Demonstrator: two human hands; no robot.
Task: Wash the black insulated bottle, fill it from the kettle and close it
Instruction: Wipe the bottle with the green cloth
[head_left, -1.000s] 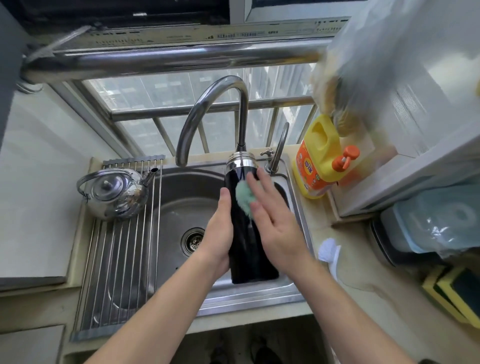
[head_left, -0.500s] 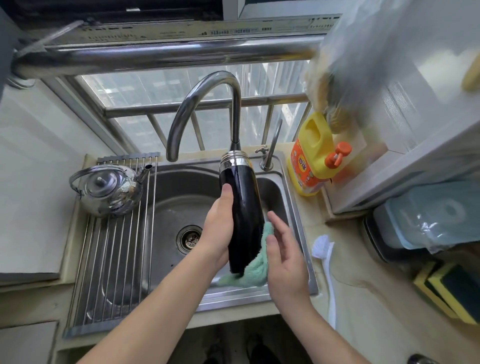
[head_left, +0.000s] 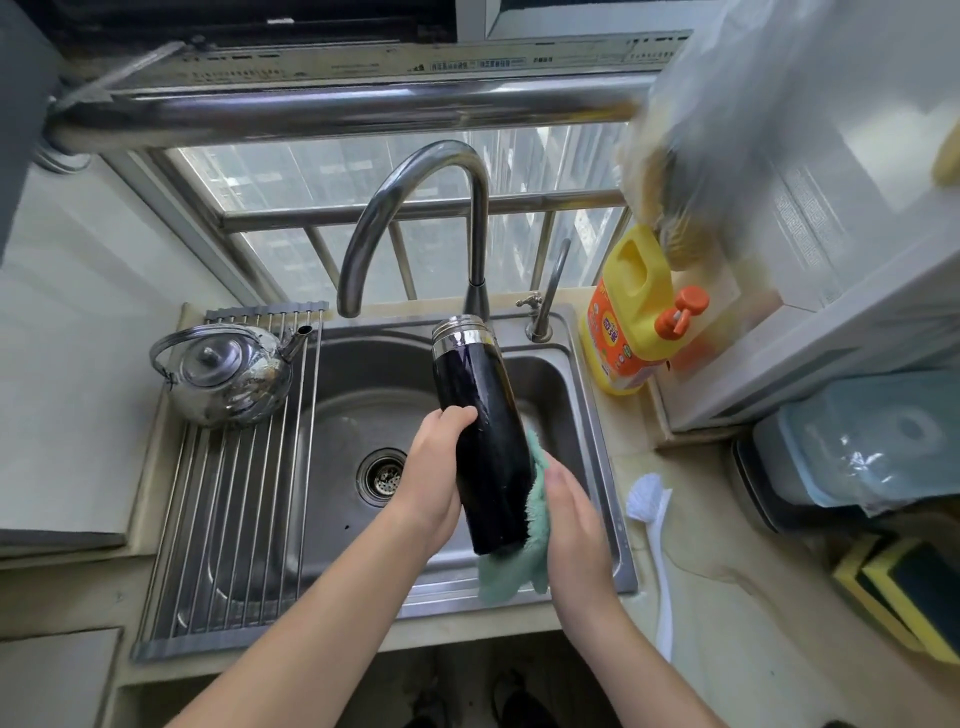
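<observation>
Fingers first, as I see them on my feed: the left hand (head_left: 436, 467) wraps the bottle (head_left: 480, 441) at mid-body, thumb curled across its front, the other fingers hidden behind it. The right hand (head_left: 574, 519) lies flat on the cloth (head_left: 519, 566), its fingers (head_left: 553, 475) held together and fairly straight, pressing the cloth against the bottle's lower side at 3 o'clock.

The sink (head_left: 597, 415) fills the middle of my view. The rack (head_left: 234, 519) of steel rods covers its 9 o'clock part. The tap (head_left: 415, 208) arches up at 12 o'clock.

The bottle is held over the basin, tilted, its steel-collared end toward 12 o'clock, just in front of the tap's base, and its foot toward 6 o'clock. I cannot tell whether the collared end is capped.

The kettle (head_left: 223, 374) stands upright on the rack at 10 o'clock, lid on, spout toward 2 o'clock, well apart from the bottle.

The yellow jug (head_left: 628, 322) with an orange pump stands on the counter at 2 o'clock, just beside the sink's rim.

The green cloth hangs below the bottle's foot and touches the sink's near rim at 6 o'clock.

The white brush (head_left: 654, 519) lies on the counter at 4 o'clock, near my right wrist, bristles toward 12 o'clock.
</observation>
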